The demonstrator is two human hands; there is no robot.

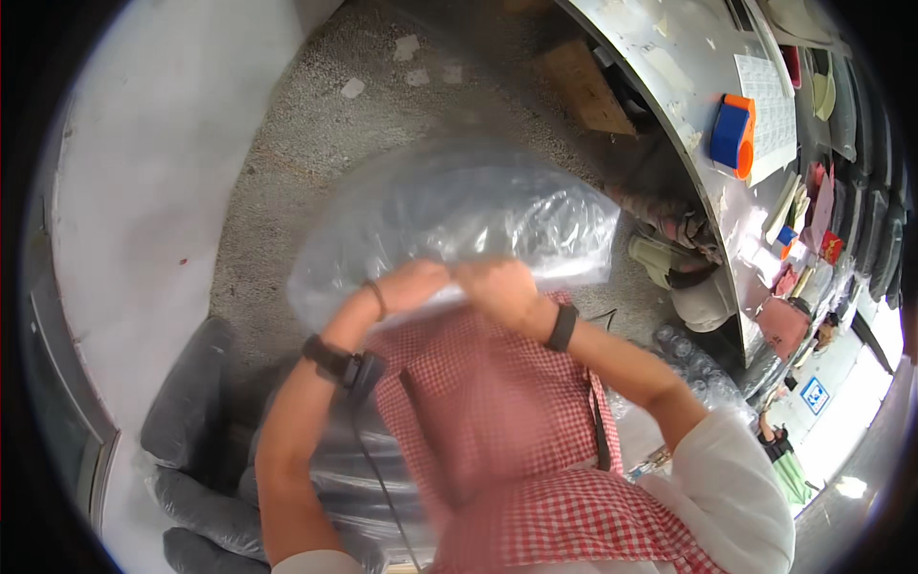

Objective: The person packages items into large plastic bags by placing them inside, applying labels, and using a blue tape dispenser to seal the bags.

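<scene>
A large clear plastic bag spreads out in front of my body, bulging and shiny, with blurred edges. My left hand is closed on its near edge. Right beside it, almost touching, my right hand grips the same edge with curled fingers. What the bag contains, if anything, cannot be made out. A black device with a cable is strapped to my left forearm, and a dark band circles my right wrist. Below the hands hangs my red-checked apron.
Several dark bundles in plastic are piled at the lower left, by a pale wall. On the right, a metal-edged table carries a blue and orange tape dispenser and papers. A cardboard box sits beneath it.
</scene>
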